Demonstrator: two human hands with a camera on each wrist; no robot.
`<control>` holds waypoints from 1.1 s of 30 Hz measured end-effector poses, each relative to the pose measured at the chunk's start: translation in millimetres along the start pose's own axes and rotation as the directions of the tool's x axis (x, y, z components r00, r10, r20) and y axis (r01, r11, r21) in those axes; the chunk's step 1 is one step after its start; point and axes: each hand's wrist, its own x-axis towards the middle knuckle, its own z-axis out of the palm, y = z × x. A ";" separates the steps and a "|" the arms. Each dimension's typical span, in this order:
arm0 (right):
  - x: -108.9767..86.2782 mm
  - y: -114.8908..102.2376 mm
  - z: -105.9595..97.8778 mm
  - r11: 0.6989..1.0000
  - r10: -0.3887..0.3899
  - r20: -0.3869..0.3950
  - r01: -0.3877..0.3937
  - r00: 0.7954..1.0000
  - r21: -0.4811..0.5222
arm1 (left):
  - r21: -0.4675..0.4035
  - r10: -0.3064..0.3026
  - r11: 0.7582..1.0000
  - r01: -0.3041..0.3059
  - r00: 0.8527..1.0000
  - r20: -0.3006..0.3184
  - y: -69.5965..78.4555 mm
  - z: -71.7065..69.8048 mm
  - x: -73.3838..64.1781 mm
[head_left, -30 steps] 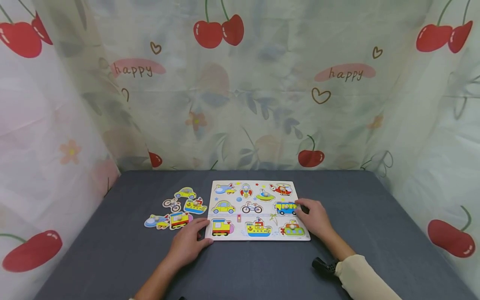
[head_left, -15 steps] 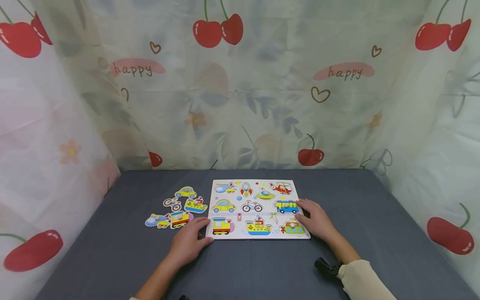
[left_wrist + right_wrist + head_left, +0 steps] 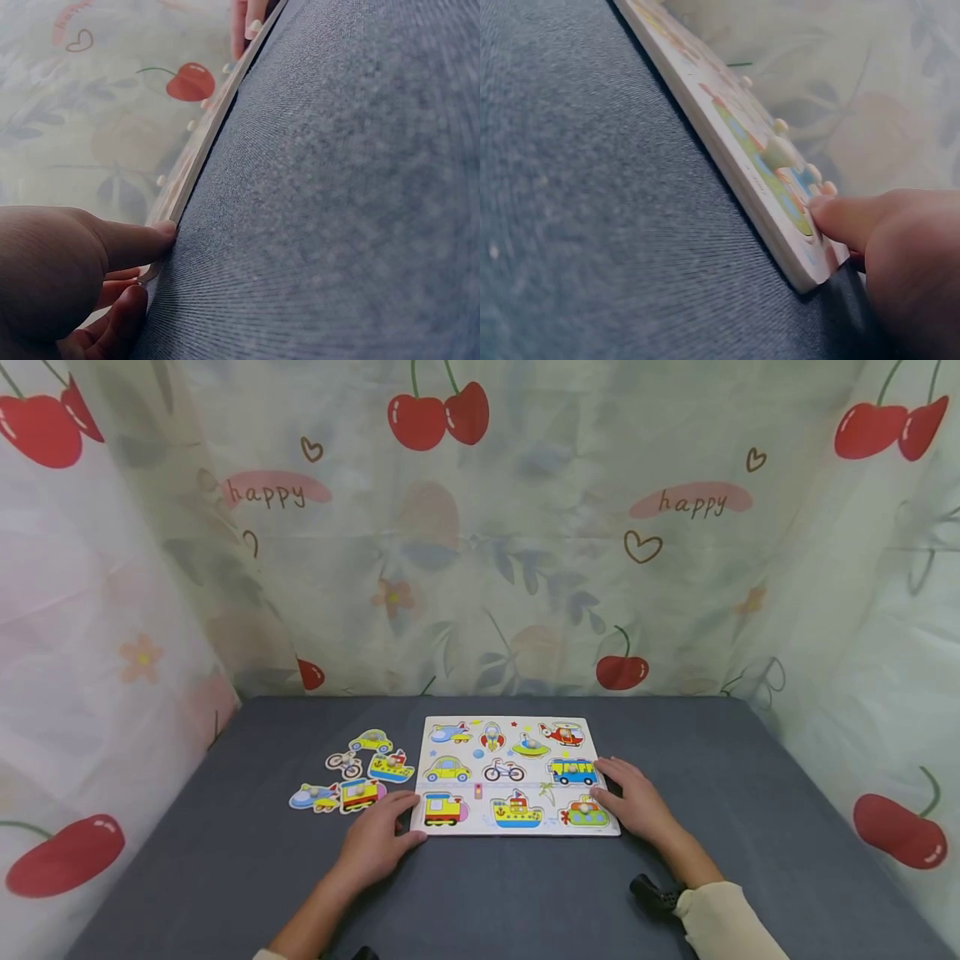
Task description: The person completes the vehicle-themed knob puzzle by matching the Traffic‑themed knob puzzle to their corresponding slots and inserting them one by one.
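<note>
A white wooden peg puzzle board (image 3: 480,818) with vehicle pictures lies flat on the table in the head view. My left hand (image 3: 373,843) holds its near left corner, thumb on the front edge and fingers by the left side. My right hand (image 3: 637,802) holds the right edge, thumb on top near the submarine piece (image 3: 585,812). Knobbed pieces sit in the board, among them the bus (image 3: 573,771) and helicopter (image 3: 564,735). Left of the board lie loose pieces: a car (image 3: 371,741), bicycle (image 3: 343,765), ship (image 3: 391,767), plane (image 3: 313,797) and train (image 3: 361,795).
Dark grey cloth covers the table (image 3: 495,902). A pale curtain (image 3: 525,543) printed with cherries hangs behind and at both sides. A black device (image 3: 652,892) is at my right wrist, next to the cream sleeve (image 3: 723,918).
Both hands stay on the board, and the loose pieces lie where they were. The right wrist has shifted slightly to the right. The head view has tilted a little.
</note>
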 end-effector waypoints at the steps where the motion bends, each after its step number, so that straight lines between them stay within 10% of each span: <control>1: 0.0 0.5 -0.4 1.000 0.005 0.001 -0.005 1.000 0.002 | -0.001 0.002 1.000 -0.002 1.000 0.002 0.0 -0.5 0.1; 15: 1.0 2.6 -6.6 0.999 0.035 0.059 -0.037 0.998 0.025 | -0.177 0.054 0.983 -0.052 0.999 0.002 -7.6 -6.1 5.1; 24: 0.6 2.0 -4.5 1.000 0.009 0.045 -0.009 0.999 0.018 | -0.241 0.008 0.970 0.016 0.995 0.100 -5.5 -19.4 12.7; 33: -0.5 2.4 -6.5 1.000 0.020 0.059 -0.020 0.998 0.003 | -0.246 0.085 0.963 -0.106 0.992 -0.097 -15.2 -21.3 24.7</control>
